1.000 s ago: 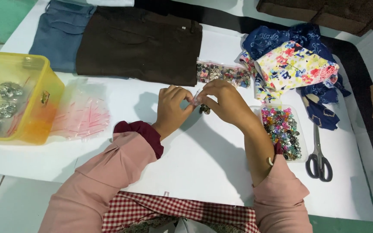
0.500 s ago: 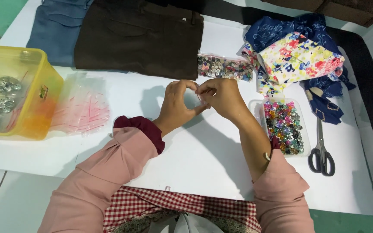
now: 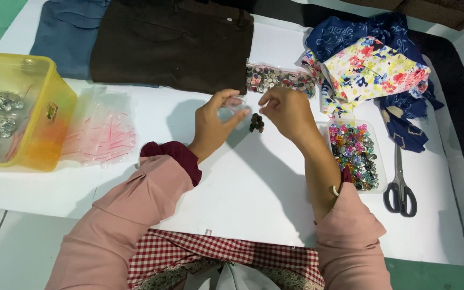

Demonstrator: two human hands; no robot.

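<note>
Small clear plastic bag (image 3: 236, 102) is pinched at its top edge between both hands, held just above a white table (image 3: 232, 188). Below the bag's mouth, a small cluster of dark buttons (image 3: 256, 123) sits between the two hands, over the white surface; whether the buttons rest on the table or are in the air cannot be told. The left hand (image 3: 214, 124) grips the bag's left side with thumb and fingers closed on the plastic. The right hand (image 3: 287, 111) closes its fingertips on the bag's right side. Both arms wear pink sleeves.

Just beyond the hands lies a clear bag of grey and silver buttons (image 3: 277, 79), touching a folded dark brown garment (image 3: 173, 43). A folded blue garment (image 3: 68, 35) lies to its left. At the far left stands a yellow plastic tub (image 3: 55, 126), with a flat clear bag (image 3: 100, 131) beside it. To the right lie floral and navy fabric pieces (image 3: 371, 70), a clear tray of colourful buttons (image 3: 355, 156) and black-handled scissors (image 3: 400, 185).
</note>
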